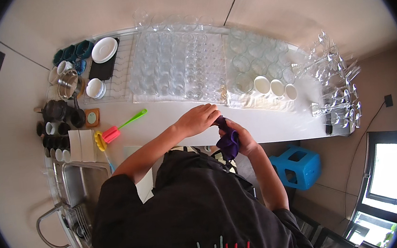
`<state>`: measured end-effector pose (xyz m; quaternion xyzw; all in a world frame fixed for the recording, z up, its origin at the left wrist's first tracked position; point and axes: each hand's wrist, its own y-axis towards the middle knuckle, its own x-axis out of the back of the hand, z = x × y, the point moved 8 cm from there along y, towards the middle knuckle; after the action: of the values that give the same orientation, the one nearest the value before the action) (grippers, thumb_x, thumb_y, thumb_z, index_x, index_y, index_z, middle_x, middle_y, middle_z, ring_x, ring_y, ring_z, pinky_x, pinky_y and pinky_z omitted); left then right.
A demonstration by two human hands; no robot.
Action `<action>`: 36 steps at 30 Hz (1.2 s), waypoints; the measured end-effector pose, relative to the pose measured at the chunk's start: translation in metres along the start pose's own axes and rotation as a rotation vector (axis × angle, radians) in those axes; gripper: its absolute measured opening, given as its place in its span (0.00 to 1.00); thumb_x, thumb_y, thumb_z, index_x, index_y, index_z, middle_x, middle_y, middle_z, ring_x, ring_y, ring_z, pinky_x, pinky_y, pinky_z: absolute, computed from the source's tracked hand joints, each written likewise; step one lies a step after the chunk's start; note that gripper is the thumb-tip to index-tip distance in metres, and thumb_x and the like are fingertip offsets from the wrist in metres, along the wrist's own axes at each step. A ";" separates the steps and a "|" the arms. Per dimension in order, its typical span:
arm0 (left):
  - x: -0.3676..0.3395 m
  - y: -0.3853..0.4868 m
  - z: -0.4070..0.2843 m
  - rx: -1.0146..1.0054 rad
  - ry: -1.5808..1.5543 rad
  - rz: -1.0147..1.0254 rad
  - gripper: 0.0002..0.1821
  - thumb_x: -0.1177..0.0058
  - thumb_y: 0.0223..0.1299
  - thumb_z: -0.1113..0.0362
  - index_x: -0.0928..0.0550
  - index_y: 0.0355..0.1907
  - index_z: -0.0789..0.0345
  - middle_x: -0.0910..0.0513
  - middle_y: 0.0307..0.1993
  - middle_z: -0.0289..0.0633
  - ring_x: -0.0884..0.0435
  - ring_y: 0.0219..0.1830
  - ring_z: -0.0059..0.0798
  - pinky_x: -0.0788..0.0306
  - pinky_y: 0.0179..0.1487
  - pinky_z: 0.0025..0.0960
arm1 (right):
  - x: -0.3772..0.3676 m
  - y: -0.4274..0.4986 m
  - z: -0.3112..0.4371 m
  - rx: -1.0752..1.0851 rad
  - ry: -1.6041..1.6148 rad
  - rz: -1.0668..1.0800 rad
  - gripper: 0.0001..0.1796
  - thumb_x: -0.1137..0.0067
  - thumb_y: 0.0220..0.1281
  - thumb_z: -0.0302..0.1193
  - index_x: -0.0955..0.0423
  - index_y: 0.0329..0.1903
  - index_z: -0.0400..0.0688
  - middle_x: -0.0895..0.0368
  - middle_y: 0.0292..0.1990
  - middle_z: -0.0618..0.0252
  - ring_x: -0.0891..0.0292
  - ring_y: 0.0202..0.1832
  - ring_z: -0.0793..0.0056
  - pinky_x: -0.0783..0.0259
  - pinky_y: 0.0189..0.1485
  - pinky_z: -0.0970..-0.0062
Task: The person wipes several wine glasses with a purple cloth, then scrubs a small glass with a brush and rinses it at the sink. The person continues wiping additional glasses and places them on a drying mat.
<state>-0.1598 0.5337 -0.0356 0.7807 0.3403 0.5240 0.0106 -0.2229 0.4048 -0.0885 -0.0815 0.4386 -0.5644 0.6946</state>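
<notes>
Over the front edge of the white counter (176, 113), my left hand (198, 119) pinches the upper end of a bunched purple cloth (229, 144). My right hand (242, 137) is closed around the same cloth, just below and to the right. Whether something lies inside the cloth cannot be told. Behind my hands stand rows of clear drinking glasses (164, 62). Three white cups (262, 85) stand by larger glass vessels (250, 61) to the right. A pink sponge brush with a green handle (111, 134) lies on the left.
A steel sink (82, 181) with a curved tap (41, 225) is at the left. White plates (104, 49), bowls (94, 88) and dark cups (56, 141) stand near it. Stemmed glasses (343, 99) crowd the right end. A blue plastic stool (305, 167) is below the counter.
</notes>
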 end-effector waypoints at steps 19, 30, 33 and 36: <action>0.033 0.008 0.137 0.656 0.256 -0.194 0.20 0.27 0.52 0.59 0.16 0.48 0.56 0.12 0.38 0.32 0.19 0.45 0.35 0.34 0.53 0.40 | 0.092 -0.015 0.074 0.029 0.130 -0.100 0.15 0.46 0.78 0.46 0.27 0.50 0.47 0.21 0.35 0.69 0.25 0.33 0.82 0.29 0.37 0.79; 0.004 0.013 0.146 0.848 0.425 -0.138 0.19 0.27 0.48 0.59 0.14 0.45 0.56 0.15 0.41 0.36 0.23 0.47 0.40 0.35 0.52 0.43 | 0.095 -0.018 0.118 0.011 0.051 0.034 0.21 0.53 0.81 0.49 0.24 0.50 0.45 0.18 0.40 0.68 0.27 0.34 0.84 0.29 0.39 0.81; -0.006 0.012 0.149 0.907 0.485 -0.127 0.20 0.27 0.46 0.61 0.15 0.45 0.57 0.16 0.41 0.37 0.23 0.47 0.42 0.35 0.52 0.45 | 0.098 -0.020 0.129 0.074 -0.001 0.042 0.19 0.53 0.82 0.47 0.24 0.51 0.44 0.18 0.40 0.68 0.27 0.35 0.84 0.29 0.41 0.82; -0.011 0.014 0.148 0.943 0.523 -0.137 0.23 0.26 0.44 0.61 0.17 0.46 0.57 0.16 0.40 0.37 0.23 0.47 0.42 0.35 0.51 0.45 | 0.099 -0.020 0.136 0.072 -0.024 0.082 0.17 0.52 0.82 0.44 0.25 0.53 0.44 0.18 0.42 0.67 0.27 0.35 0.84 0.29 0.41 0.83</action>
<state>-0.0322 0.5672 -0.1061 0.5206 0.5797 0.4894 -0.3917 -0.1434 0.2609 -0.0460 -0.0453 0.4126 -0.5497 0.7250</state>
